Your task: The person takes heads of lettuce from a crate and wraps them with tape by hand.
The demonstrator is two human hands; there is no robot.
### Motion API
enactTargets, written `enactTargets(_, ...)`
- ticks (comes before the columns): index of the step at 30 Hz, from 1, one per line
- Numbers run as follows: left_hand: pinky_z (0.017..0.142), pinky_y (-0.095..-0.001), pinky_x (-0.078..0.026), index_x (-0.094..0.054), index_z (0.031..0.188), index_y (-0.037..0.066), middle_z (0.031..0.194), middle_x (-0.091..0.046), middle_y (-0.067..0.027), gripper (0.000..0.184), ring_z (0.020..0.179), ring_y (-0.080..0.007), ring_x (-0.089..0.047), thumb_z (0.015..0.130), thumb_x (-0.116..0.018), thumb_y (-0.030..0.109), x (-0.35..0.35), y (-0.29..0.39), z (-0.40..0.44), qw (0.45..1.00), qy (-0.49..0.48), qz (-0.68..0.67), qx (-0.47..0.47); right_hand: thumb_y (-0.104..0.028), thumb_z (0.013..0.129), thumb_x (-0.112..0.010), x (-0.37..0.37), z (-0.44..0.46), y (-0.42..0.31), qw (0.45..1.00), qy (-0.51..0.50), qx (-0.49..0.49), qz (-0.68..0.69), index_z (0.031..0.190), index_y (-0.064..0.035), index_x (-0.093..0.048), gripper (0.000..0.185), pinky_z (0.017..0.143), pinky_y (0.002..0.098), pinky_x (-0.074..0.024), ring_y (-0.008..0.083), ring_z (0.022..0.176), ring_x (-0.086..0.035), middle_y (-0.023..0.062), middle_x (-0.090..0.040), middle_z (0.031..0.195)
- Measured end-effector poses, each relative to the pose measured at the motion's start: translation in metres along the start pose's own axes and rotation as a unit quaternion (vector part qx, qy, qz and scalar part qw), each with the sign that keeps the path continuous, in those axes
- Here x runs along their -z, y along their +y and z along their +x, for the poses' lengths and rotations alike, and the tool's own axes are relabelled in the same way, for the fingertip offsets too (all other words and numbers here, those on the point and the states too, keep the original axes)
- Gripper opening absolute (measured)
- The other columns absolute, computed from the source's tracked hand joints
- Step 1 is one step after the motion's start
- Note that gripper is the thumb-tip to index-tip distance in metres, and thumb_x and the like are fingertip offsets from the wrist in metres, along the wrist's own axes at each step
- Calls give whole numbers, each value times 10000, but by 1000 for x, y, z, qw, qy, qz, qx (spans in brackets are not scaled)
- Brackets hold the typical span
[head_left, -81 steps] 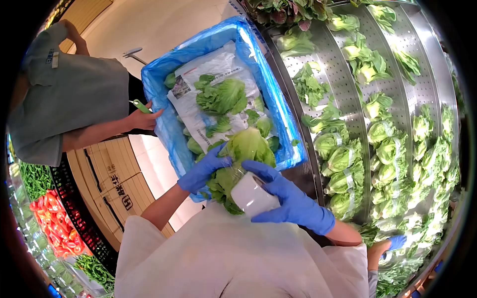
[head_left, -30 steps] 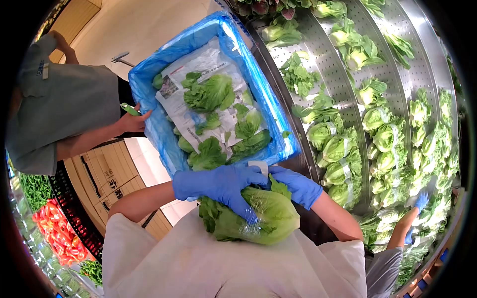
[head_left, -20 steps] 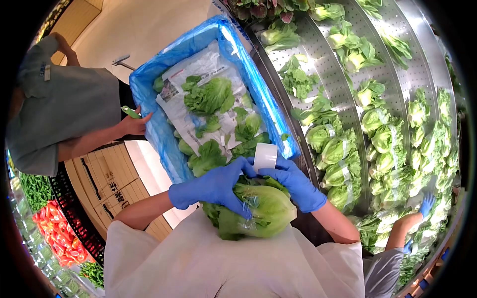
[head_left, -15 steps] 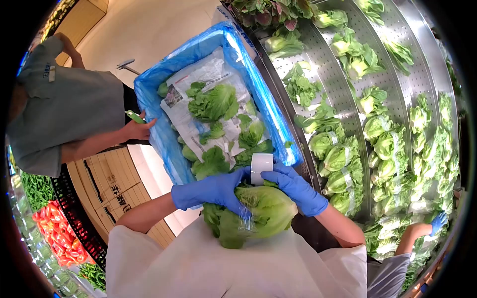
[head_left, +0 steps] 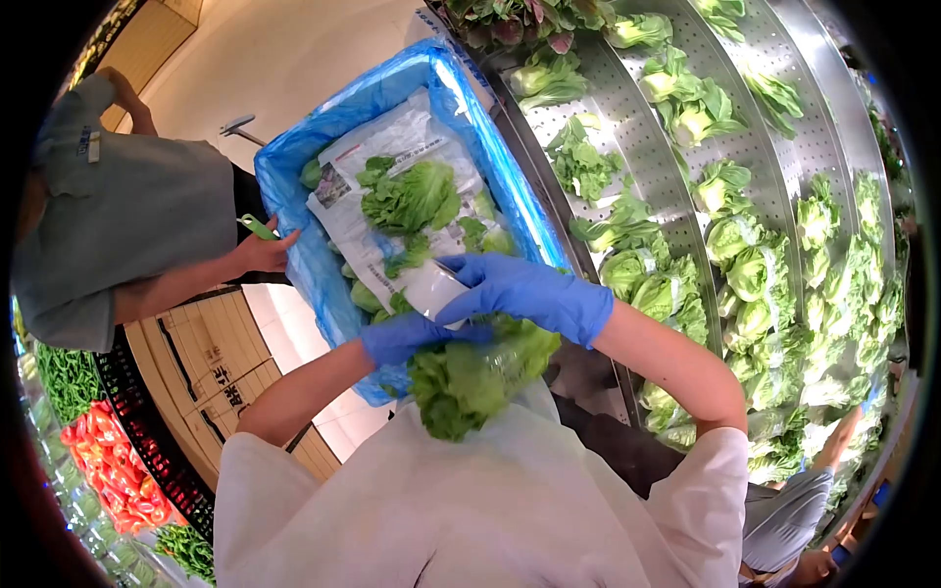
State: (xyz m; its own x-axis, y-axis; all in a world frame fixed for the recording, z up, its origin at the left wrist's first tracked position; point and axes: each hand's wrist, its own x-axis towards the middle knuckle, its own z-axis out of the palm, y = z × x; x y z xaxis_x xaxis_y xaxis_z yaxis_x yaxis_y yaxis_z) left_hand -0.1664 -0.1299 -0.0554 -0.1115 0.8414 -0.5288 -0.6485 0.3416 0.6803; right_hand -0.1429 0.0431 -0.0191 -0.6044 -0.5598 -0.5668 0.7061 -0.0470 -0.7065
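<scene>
In front of my apron, a leafy head of lettuce with a shiny clear band round it hangs in the grip of my left hand. That hand wears a blue glove and its fingers are partly hidden behind the leaves and the roll. My right hand, gloved too, is closed on a wide white roll of tape just above the lettuce. Beyond both hands stands a crate lined with blue plastic, holding printed paper and loose lettuce.
A co-worker in grey at the left has a hand with a green-handled tool at the crate's edge. Metal shelves with greens rise to the right. Another person reaches there. Red peppers lie lower left.
My right hand has swung left over the lettuce with the tape roll, which is now tilted. The lettuce has turned, its leafy end more towards me. The person at lower right has shifted.
</scene>
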Motion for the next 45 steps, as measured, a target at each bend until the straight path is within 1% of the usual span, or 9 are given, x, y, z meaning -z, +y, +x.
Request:
enactTargets(6, 826, -314, -497, -464, 1184, 20, 1098, -560, -111, 373, 984, -184, -573, 834, -562, 105, 60, -38, 12, 972, 20, -235, -13, -141, 640, -777, -39, -37, -10, 984, 106, 137, -42, 1090, 7, -572, 517, 910, 307, -382, 203, 1128, -438, 155, -403, 1280)
enactTargets(8, 858, -260, -467, -416, 1258, 37, 1170, -534, -72, 467, 1019, -140, -554, 842, -571, 184, 44, -13, 4, 990, 32, -129, -50, -135, 630, -787, -49, -50, -7, 891, 185, 284, -302, 1151, -3, -519, 601, 947, 316, -351, 217, 1158, -413, 175, -375, 1288)
enactTargets(11, 859, -270, -469, -395, 1278, 30, 1175, -530, -68, 490, 1022, -142, -553, 843, -566, 175, 41, -8, -9, 977, 43, -206, -42, -226, 599, -810, -48, -64, 14, 845, 246, 298, -369, 1075, 21, -549, 597, 861, 323, -434, 277, 1093, -474, 186, -347, 1288)
enactTargets(15, 888, -284, -460, -351, 1310, 31, 1214, -504, -75, 538, 1045, -151, -544, 845, -564, 196, 34, -4, -16, 969, 37, -236, -61, -226, 631, -792, -48, -67, 49, 880, 292, 287, -240, 1051, 29, -565, 541, 850, 312, -438, 219, 1035, -512, 165, -454, 1204)
enactTargets(17, 895, -287, -457, -337, 1319, 32, 1227, -495, -78, 552, 1053, -156, -542, 846, -563, 205, 32, -4, -20, 965, 37, -254, -46, -168, 613, -806, -44, -78, 44, 965, 260, 15, -3, 1102, 19, -536, 588, 852, 287, -422, 149, 979, -519, 115, -550, 1065)
enactTargets(21, 910, -301, -449, -315, 1332, 38, 1246, -480, -83, 540, 1081, -169, -528, 877, -523, 242, 32, -14, -20, 954, 42, -294, -37, -182, 687, -761, -25, -83, 51, 979, 185, -58, -62, 1118, 26, -524, 534, 791, 257, -447, 115, 876, -540, 62, -587, 969)
enactTargets(32, 967, -350, -411, -248, 1378, 104, 1339, -390, -78, 538, 1162, -190, -465, 912, -466, 263, 31, -11, -25, 969, -20, -248, 4, -229, 701, -743, -12, -98, 56, 989, 37, -111, -91, 988, -17, -621, 377, 759, 251, -443, 95, 787, -559, 45, -628, 858)
enactTargets(37, 947, -336, -431, -240, 1381, 111, 1318, -409, -82, 578, 1152, -184, -473, 887, -513, 241, 45, -24, -16, 963, -79, -258, 28, -121, 699, -711, 3, -88, 137, 969, 4, 43, -243, 1106, -29, -567, 442, 768, 274, -451, 121, 844, -555, 68, -616, 963)
enactTargets(45, 923, -331, -440, -263, 1370, 95, 1275, -453, -76, 680, 1109, -173, -500, 807, -628, 204, 34, -18, -12, 967, -79, -239, 47, 2, 702, -601, -10, -84, 147, 974, 62, 50, -212, 1191, -63, -512, 501, 873, 286, -417, 168, 1013, -531, 116, -554, 1143)
